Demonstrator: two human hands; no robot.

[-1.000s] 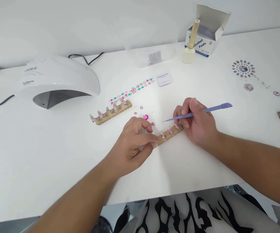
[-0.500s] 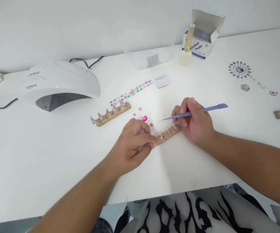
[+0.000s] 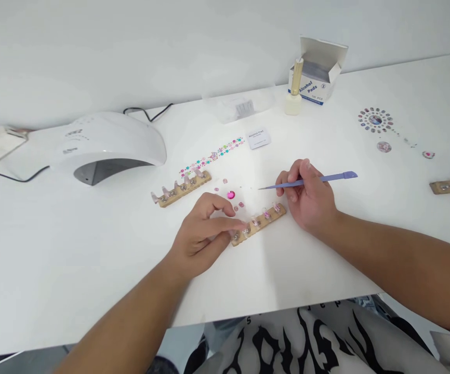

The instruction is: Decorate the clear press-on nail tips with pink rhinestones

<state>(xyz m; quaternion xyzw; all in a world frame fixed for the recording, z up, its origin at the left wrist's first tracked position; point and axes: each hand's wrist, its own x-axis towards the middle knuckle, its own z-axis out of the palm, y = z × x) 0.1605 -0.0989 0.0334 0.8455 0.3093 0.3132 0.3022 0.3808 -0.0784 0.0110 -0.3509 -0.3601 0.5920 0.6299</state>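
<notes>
My left hand point(image 3: 208, 234) is at the left end of a wooden strip point(image 3: 264, 223), its index finger and thumb closed around that end or a nail tip on it; which one I cannot make out. Small clear nail tips with pink decorations point(image 3: 266, 213) stand along the strip. My right hand point(image 3: 306, 195) grips a thin purple tool point(image 3: 338, 177) like a pen, its fine point to the left, above the strip. Loose pink gems, the largest a round magenta one point(image 3: 230, 195), lie behind my left hand. Another wooden strip point(image 3: 186, 189) with nail tips lies behind on the left.
A white lamp point(image 3: 116, 137) stands at the left. Behind are flower stickers point(image 3: 213, 156), an alcohol pad packet point(image 3: 259, 138), a plastic pouch point(image 3: 244, 107), a bottle point(image 3: 294, 101) and a box point(image 3: 314, 85). At the right lie gem stickers point(image 3: 375, 120) and a third strip point(image 3: 441, 187).
The view has shifted slightly. My left hand has moved back a little to the left, showing more of the near strip's left end. My right hand still holds the purple tool.
</notes>
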